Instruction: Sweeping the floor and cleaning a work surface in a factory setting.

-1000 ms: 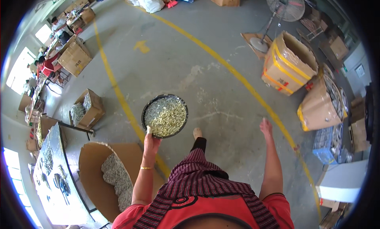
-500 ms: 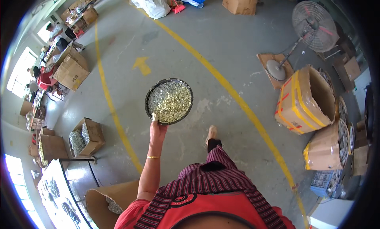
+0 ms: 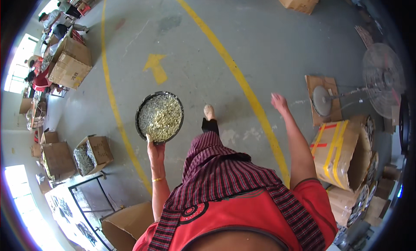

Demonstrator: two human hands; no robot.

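Observation:
My left hand (image 3: 155,153) grips the near edge of a round black tray (image 3: 137,118), with the thumb over its rim. Inside, small gold-coloured pieces (image 3: 164,123) are heaped on the right and silvery pieces (image 3: 149,109) lie on the left; their exact kind is too small to make out. The tray is held out in front of me, left of my body. Off to the right, my right hand (image 3: 280,102) hangs away from everything, its fingers curled in and nothing visible in them. One foot (image 3: 209,112) shows ahead on the floor.
Yellow lines (image 3: 249,92) and an arrow (image 3: 156,69) mark the grey floor. On the right stand a pedestal fan (image 3: 321,100) and a taped carton (image 3: 329,153). Cartons (image 3: 93,153) and a black-framed table (image 3: 86,194) line the left. People (image 3: 52,19) work at the far left.
I have moved forward along the floor. The tray in my left hand has shifted left and slightly nearer. My right arm has swung into view on the right.

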